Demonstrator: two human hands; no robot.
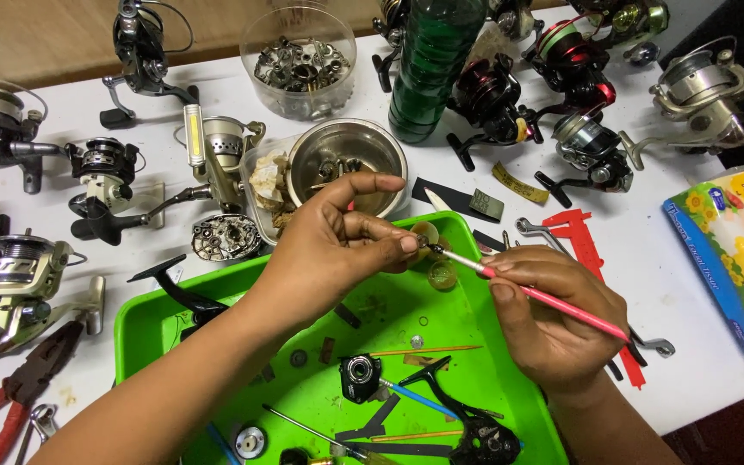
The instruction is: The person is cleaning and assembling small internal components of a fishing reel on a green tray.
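My left hand [333, 245] pinches a tiny dark reel part [424, 245] between thumb and fingertips above the green tray [144, 323]. My right hand [548, 314] grips a thin pink-handled brush [561, 306], and its tip touches that small part. Both hands hover over the back of the tray. Inside the tray lie a black reel body [359, 377], a black handle arm [467, 422], small washers and thin wooden sticks.
Several fishing reels stand around the white table [691, 362]. A steel bowl [348, 155], a clear tub of metal parts [299, 62] and a green bottle [428, 65] sit behind the tray. Red calipers [583, 241], red-handled pliers [10, 400] and a tissue box [734, 258] lie alongside.
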